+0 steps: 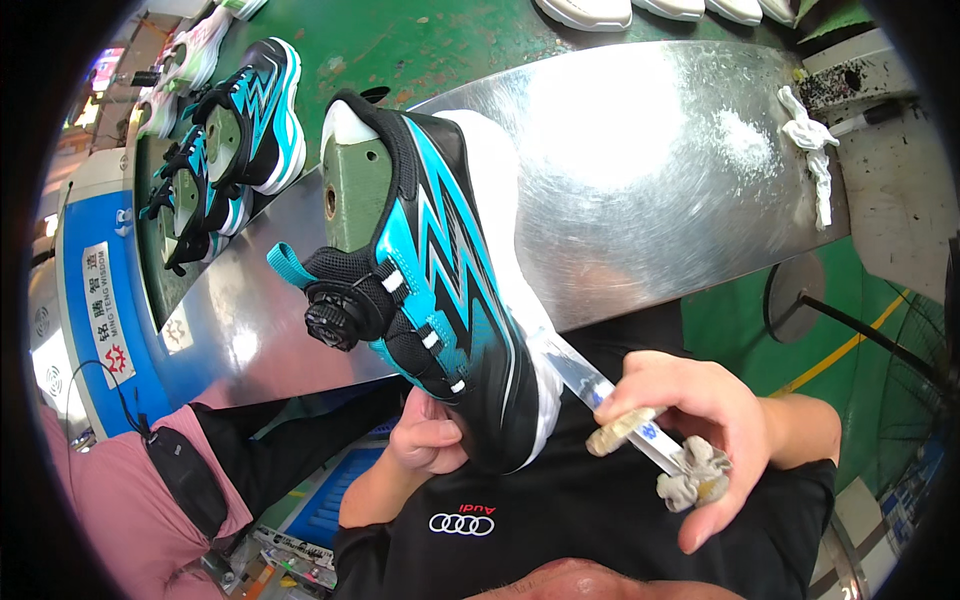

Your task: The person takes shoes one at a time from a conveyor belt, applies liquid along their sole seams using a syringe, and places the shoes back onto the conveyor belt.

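A black and turquoise sneaker (415, 235) with a white sole (492, 160) is held up on its side in front of me, a green shoe last (356, 190) inside it. My left hand (428, 436) grips it at the toe. Between the fingers of my right hand (690, 400) is a slim clear-handled tool (578, 368), slanting up to the sole's edge. Its tip blends into the white sole, so its exact kind is unclear. A crumpled greyish wad (695, 474) surrounds the handle's lower end. One right finger wears a stained beige finger cover (622, 432).
Behind the sneaker lies a shiny metal plate (620, 200) with white powder (745, 142) and a knotted white cloth (810, 140). More lasted sneakers (265, 120) stand at left on the green table (430, 45). White soles (585, 12) line the far edge. A person in pink (130, 490) is at lower left.
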{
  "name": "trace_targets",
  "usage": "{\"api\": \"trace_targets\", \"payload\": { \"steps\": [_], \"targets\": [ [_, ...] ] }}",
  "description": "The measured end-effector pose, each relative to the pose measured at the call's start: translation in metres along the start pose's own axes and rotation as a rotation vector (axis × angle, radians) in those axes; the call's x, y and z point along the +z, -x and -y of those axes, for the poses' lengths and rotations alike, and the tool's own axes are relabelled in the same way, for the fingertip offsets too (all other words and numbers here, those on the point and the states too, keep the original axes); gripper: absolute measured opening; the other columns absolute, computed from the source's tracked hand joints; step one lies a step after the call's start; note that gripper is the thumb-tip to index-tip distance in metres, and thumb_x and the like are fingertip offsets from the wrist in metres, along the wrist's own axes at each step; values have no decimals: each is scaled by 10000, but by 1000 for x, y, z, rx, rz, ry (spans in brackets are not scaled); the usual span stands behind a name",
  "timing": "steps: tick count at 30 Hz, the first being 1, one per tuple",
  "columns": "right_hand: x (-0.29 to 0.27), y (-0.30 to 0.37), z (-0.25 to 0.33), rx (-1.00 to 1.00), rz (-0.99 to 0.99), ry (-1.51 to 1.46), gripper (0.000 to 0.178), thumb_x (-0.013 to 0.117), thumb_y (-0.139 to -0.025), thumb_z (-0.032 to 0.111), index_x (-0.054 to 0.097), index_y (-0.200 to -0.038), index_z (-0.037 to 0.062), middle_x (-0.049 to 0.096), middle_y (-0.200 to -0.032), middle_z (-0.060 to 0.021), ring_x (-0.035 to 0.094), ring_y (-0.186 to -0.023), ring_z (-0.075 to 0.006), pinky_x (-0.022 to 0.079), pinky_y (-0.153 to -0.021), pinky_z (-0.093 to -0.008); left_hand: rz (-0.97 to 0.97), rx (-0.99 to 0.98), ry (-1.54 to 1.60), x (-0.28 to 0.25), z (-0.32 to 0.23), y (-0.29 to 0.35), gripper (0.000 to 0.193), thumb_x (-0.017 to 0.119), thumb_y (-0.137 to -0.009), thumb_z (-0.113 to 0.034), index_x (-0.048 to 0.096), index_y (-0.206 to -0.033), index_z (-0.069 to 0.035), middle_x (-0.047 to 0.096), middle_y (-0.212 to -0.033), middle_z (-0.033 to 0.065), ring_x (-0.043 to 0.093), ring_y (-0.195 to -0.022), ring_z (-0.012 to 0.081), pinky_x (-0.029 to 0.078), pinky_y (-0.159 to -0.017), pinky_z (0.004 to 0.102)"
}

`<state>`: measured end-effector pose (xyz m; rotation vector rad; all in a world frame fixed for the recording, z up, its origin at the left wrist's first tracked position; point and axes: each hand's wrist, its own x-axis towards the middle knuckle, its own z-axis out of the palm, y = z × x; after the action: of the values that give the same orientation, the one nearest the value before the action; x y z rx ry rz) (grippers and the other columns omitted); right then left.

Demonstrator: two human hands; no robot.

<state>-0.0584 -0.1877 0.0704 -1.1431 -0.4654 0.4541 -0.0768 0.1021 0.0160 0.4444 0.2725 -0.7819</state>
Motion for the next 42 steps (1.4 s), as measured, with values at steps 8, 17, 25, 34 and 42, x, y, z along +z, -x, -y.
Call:
{"api": "trace_targets", "payload": {
  "steps": [8,17,25,34,42],
  "targets": [
    [3,23,48,9,13,242,869,861,-500,479,560,-1117,-53,642,-910,-116,496,-668,-164,319,-576,-282,196,-207,154,10,12,-37,665,517,-718,110,350,-1353,1,450,-1329,187,460,-1215,326,371,-1007,471],
    [9,55,77,11,-61,421,838,833,-531,532,561,-1113,-7,641,-913,-136,536,-684,-190,340,-572,-285,321,-347,1,22,21,-92,343,577,-829,-18,565,-1170,4,590,-1167,161,547,-1114,275,415,-978,411],
    [10,68,79,-75,-136,537,805,823,-592,474,541,-1155,-26,624,-952,-103,511,-703,-203,355,-602,-307,328,-256,-10,39,27,-119,244,571,-851,-20,623,-1088,-48,641,-1085,91,571,-1083,226,420,-982,406],
    [14,65,71,-138,-153,740,726,799,-624,482,553,-1126,18,635,-972,-63,543,-727,-187,350,-609,-296,402,-186,61,49,29,-136,222,571,-863,-28,629,-1076,-52,640,-1095,100,576,-1087,209,464,-936,359],
    [17,54,48,-274,-160,1098,579,738,-687,446,594,-1054,21,610,-804,-52,439,-542,-164,339,-495,-266,346,-126,63,66,27,-137,345,636,-843,-139,567,-1165,-40,596,-1160,139,552,-1130,285,544,-830,260]
  ]
}}
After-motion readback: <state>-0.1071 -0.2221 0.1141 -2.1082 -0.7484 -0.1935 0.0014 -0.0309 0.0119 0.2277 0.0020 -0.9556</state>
